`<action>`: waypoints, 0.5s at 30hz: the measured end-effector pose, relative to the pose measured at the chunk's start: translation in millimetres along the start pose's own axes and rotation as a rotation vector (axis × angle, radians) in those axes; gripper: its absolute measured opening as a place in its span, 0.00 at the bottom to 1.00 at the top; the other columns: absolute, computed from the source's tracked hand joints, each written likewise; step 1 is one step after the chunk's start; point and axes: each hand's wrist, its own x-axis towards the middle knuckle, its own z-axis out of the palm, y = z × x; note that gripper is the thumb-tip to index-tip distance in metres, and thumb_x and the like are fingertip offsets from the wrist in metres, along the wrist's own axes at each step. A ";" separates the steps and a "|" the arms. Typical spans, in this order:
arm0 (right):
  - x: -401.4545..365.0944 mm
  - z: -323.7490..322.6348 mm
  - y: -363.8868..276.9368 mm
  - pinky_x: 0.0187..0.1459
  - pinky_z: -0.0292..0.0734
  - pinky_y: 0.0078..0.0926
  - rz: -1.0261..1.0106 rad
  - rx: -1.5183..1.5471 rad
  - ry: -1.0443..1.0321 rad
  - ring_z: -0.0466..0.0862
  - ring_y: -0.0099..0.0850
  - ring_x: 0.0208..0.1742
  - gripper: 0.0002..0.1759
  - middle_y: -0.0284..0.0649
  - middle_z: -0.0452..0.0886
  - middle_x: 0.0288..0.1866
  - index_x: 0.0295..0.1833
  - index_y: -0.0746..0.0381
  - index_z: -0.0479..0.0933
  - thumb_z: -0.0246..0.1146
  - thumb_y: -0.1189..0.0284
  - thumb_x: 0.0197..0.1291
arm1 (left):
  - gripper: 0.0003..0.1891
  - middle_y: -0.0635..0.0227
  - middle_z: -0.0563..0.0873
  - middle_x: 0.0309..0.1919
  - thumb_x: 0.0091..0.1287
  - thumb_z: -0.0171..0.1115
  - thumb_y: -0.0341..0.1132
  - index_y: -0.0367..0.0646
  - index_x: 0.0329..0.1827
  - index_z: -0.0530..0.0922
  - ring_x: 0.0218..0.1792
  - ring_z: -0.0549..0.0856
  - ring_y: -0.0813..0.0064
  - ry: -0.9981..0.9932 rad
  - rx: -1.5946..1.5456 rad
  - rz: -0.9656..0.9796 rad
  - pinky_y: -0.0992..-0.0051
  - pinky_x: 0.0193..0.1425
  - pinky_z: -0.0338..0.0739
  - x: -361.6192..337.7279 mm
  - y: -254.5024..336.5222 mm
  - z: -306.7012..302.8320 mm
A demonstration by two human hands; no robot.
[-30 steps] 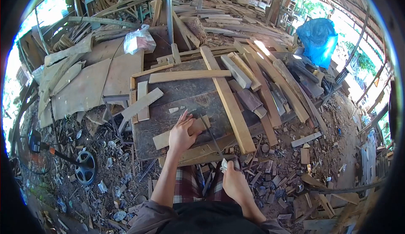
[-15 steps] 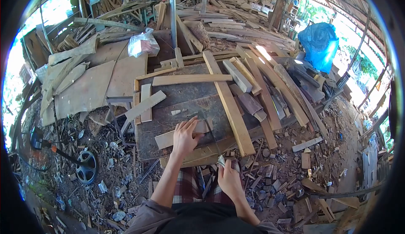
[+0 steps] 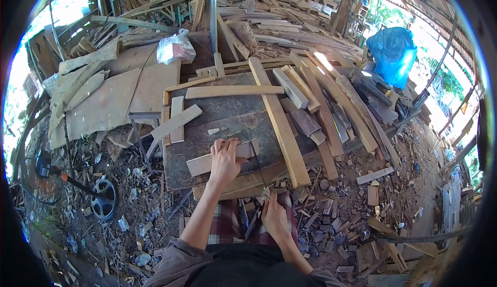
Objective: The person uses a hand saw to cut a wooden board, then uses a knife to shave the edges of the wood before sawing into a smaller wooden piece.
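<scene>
A short pale wooden board (image 3: 201,164) lies flat on the dark worktable, near its front edge. My left hand (image 3: 225,158) is on top of it, fingers curled over its far side and thumb spread to the right. In my right hand (image 3: 275,213) is the handle of a handsaw (image 3: 260,170), fingers wrapped round it just off the table's front edge. The thin dark blade runs away from me across the board close to its right end. How deep the blade sits in the wood cannot be made out. A small wood offcut (image 3: 213,131) lies beyond my left hand.
A long plank (image 3: 279,126) crosses the worktable (image 3: 178,175) to the right of the saw. Several planks and blocks (image 3: 303,121) are heaped farther right. Two crossed strips (image 3: 177,121) lie at left. Wood scraps cover the ground, and a wheeled tool (image 3: 105,199) stands at left.
My right hand has drawn the saw slightly back toward me, so less blade shows beyond the board. My left hand stays on the board. The whole view has shifted a little.
</scene>
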 end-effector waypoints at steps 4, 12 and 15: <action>-1.4 0.9 0.5 0.32 0.79 0.56 -0.027 -0.008 0.024 0.83 0.60 0.32 0.17 0.61 0.82 0.30 0.62 0.66 0.61 0.51 0.73 0.71 | 0.29 0.62 0.83 0.47 0.50 0.76 0.36 0.41 0.56 0.78 0.54 0.76 0.59 0.017 -0.011 -0.017 0.60 0.59 0.67 3.0 0.5 -3.5; -4.6 6.2 -0.5 0.32 0.75 0.61 0.030 0.026 0.010 0.81 0.64 0.30 0.16 0.64 0.80 0.28 0.60 0.67 0.61 0.50 0.73 0.72 | 0.18 0.63 0.82 0.43 0.55 0.70 0.30 0.42 0.50 0.79 0.49 0.80 0.59 0.041 0.028 0.042 0.62 0.57 0.69 1.9 -2.0 -5.1; -2.9 9.9 1.0 0.30 0.76 0.60 0.036 0.016 0.002 0.82 0.63 0.30 0.14 0.63 0.80 0.27 0.57 0.67 0.60 0.50 0.71 0.73 | 0.16 0.62 0.82 0.42 0.56 0.69 0.28 0.42 0.49 0.79 0.50 0.80 0.59 0.014 -0.013 0.007 0.61 0.57 0.68 1.8 -2.4 -4.0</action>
